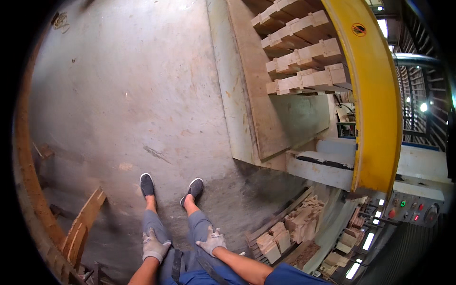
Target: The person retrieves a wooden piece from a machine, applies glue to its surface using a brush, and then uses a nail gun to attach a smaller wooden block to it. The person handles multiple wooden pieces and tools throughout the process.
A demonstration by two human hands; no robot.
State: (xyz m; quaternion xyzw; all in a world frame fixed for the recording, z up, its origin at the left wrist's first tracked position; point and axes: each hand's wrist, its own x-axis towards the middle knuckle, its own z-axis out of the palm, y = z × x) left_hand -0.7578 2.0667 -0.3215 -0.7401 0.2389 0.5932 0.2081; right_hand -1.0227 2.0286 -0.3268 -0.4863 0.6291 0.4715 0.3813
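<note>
Grey shorts (198, 223) support my gloved left hand (155, 247) and right hand (213, 241), one per thigh (fingers (209, 231) apart on both); wooden blocks (306, 56) sit ahead, right, beside a yellow beam (374, 95).

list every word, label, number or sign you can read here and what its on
Round sign on the yellow machine frame: a red ring and slash over a dark shape; no words legible.
Control panel: any labels or digits are too small to read.
Gloves: any print is too blurred to read.
No other readable text.
</note>
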